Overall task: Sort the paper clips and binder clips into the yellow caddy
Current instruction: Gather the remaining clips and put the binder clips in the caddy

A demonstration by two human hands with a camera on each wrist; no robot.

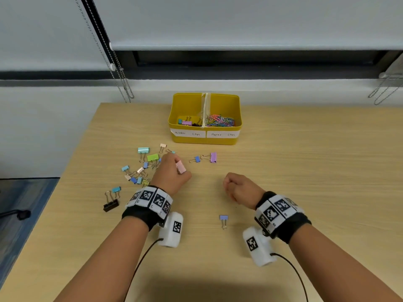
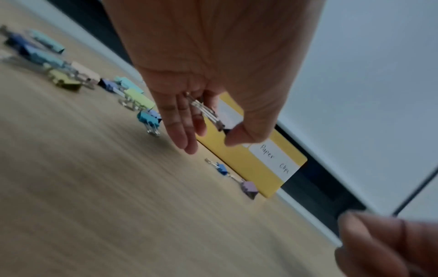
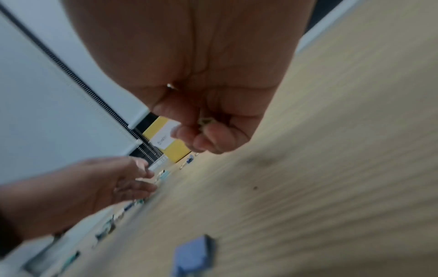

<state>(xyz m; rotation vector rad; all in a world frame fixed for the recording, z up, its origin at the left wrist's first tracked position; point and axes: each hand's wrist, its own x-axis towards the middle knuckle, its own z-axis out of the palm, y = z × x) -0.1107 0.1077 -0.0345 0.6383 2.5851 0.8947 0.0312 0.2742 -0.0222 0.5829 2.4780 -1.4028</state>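
Note:
The yellow caddy (image 1: 206, 140) stands at the table's far middle, split by a divider. Its left half, labelled Binder Clips, holds a few binder clips (image 1: 187, 122); the right half, labelled Paper Clips, holds several coloured paper clips (image 1: 220, 121). My left hand (image 1: 177, 168) hovers by a scatter of loose binder clips (image 1: 141, 168) and pinches a pink binder clip (image 1: 181, 167); the clip's metal handles (image 2: 206, 112) show between thumb and fingers. My right hand (image 1: 229, 185) is curled into a fist above the table's middle, gripping a small clip (image 3: 206, 121) of which only a greenish bit shows.
A purple clip (image 1: 213, 157) and a small blue clip (image 1: 197, 159) lie in front of the caddy. A lilac clip (image 1: 223, 217) lies near my right wrist. A black clip (image 1: 111, 204) and a teal clip (image 1: 116, 189) sit by the table's left edge. Blind cords (image 1: 122, 83) hang behind.

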